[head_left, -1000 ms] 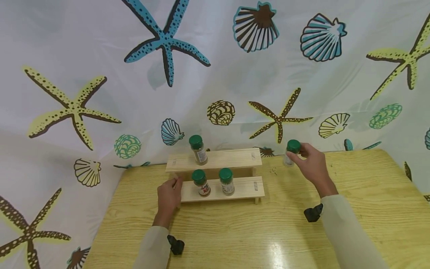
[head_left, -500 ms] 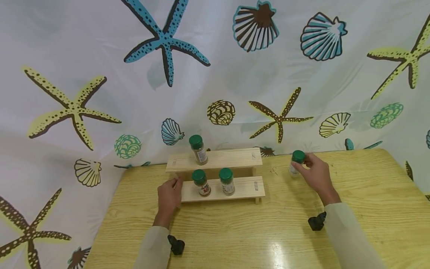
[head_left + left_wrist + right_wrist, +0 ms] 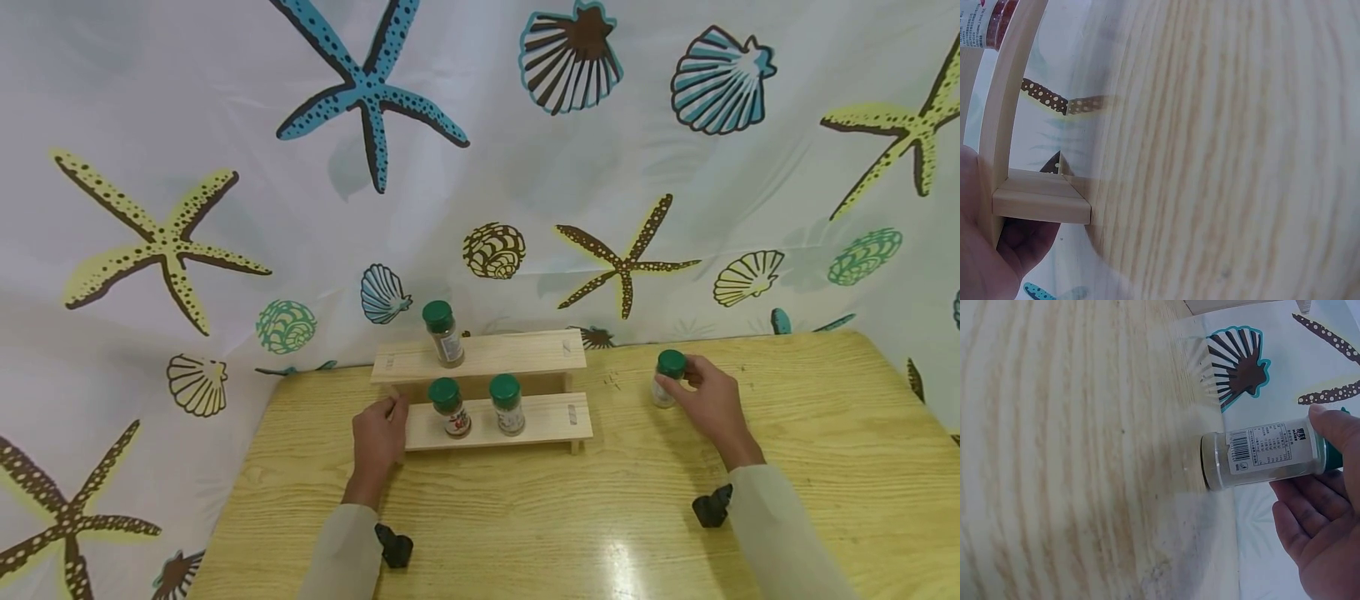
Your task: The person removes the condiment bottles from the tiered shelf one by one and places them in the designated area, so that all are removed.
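A spice jar [image 3: 664, 388] stands upright to the right of the wooden rack [image 3: 517, 353], well apart from it, its base at or just over the table [image 3: 570, 517]; I cannot tell whether its weight rests there. The right hand [image 3: 712, 404] pinches it high, thumb at the shoulder just under the green cap [image 3: 671, 363]; that hold probably keeps the jar upright and leaves its base free. The right wrist view shows clear walls and a printed barcode label [image 3: 1269, 447], which hides most of the inside, so I cannot tell what it holds.

At the rack's left end, the left hand [image 3: 378, 433] grips the lower board, thumb side on one face and fingers curled behind, presumably to steady the rack.

On the rack's lower tier, a red-marked jar [image 3: 452, 408] stands left of a pale-labelled jar [image 3: 508, 407]; the first shows a reddish-brown fill near its base, the other's contents are unclear. The rear jar [image 3: 444, 335] stands on the rack's upper tier, left of its middle, its contents indistinct. All are capped, likely keeping their contents in. Behind the rack hangs a sea-patterned cloth [image 3: 480, 183].
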{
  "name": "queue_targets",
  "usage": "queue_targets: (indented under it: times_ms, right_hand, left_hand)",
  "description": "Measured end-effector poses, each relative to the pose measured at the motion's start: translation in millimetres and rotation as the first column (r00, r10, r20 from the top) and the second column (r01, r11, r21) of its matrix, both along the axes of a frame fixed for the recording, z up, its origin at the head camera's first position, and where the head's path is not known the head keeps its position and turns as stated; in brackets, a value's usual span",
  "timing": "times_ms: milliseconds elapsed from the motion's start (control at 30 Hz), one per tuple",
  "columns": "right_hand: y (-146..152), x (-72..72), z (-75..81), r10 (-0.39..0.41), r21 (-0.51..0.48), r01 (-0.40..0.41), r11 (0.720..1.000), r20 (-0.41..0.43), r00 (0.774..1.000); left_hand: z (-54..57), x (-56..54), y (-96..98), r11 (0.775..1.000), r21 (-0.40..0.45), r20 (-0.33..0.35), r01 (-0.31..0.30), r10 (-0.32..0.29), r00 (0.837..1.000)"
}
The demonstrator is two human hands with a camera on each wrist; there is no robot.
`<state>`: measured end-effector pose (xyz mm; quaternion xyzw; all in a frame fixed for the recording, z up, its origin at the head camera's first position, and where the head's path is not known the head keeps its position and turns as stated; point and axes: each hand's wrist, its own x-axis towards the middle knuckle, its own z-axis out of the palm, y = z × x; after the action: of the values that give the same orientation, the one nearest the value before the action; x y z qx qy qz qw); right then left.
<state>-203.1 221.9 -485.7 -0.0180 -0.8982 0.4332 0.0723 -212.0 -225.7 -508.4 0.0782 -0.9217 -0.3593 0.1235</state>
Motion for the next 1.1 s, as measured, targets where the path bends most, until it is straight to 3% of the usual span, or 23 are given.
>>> queue_targets:
  times_ms: [400,1100]
  right_hand:
    - [2,2.1,-2.7,-0.005,-0.004,0.005,1.0,0.009,1.0]
    - [10,-0.8,10.0,0.068,0.015,-0.071,0.997,0.157,0.985]
  left_hand:
    - [0.6,0.7,-0.1,1.0,-0.001,0.012,-0.018,0.018,1.0]
    - [-1.3,-1.2,-0.8,1.0,0.011,0.012,-0.018,0.018,1.0]
